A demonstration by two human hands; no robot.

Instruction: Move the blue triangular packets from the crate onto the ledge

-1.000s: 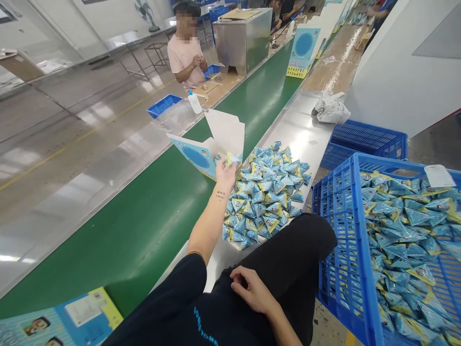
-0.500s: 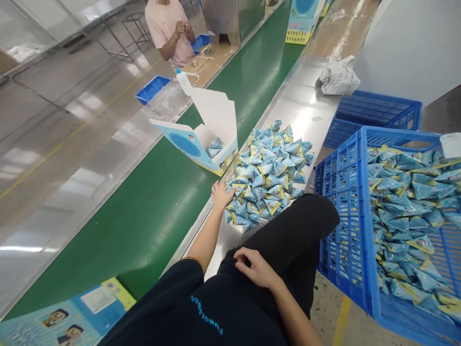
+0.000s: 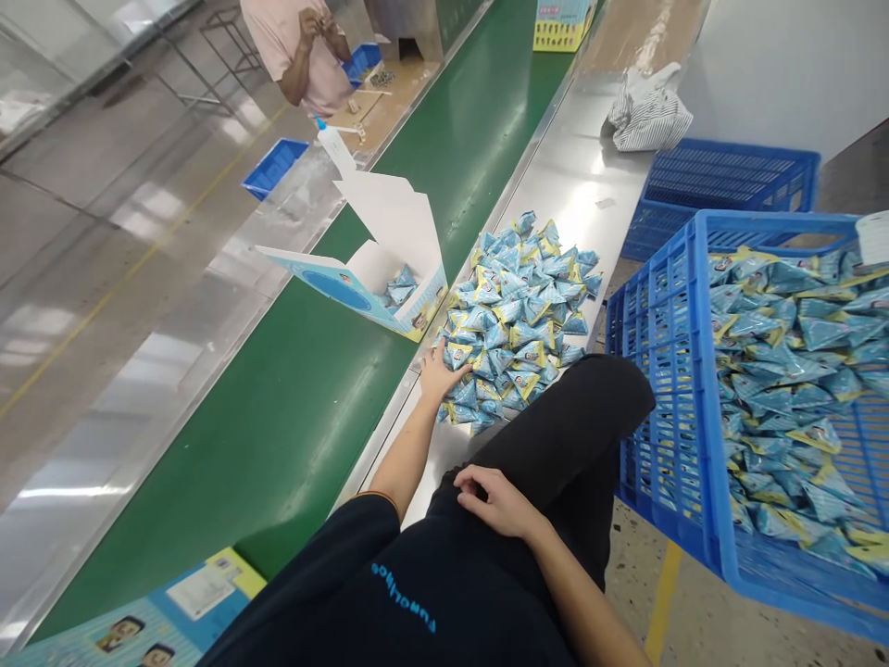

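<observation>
My left hand (image 3: pixel 442 372) is at the near left edge of a pile of blue-and-yellow triangular packets (image 3: pixel 518 310) on the steel ledge. Its thumb and fingers are spread around one packet (image 3: pixel 457 356), touching the pile. My right hand (image 3: pixel 494 501) rests on my lap with fingers loosely curled and nothing visible in it. Just beyond my left hand, an open printed carton (image 3: pixel 419 320) with raised white flaps stands on the green belt. A few packets (image 3: pixel 400 287) lie inside it.
A blue crate (image 3: pixel 701 371) full of packets stands at my right, with more blue crates (image 3: pixel 736 171) behind. A striped cloth (image 3: pixel 649 116) lies on the ledge. Another carton (image 3: pixel 187 602) is at lower left. Across the green belt (image 3: pixel 278 417) are a white bottle (image 3: pixel 335 146) and a person (image 3: pixel 298 56).
My left hand has moved slightly forward and right onto the packets, its fingers spreading wider. My right hand stays on my lap. The view has shifted a little.
</observation>
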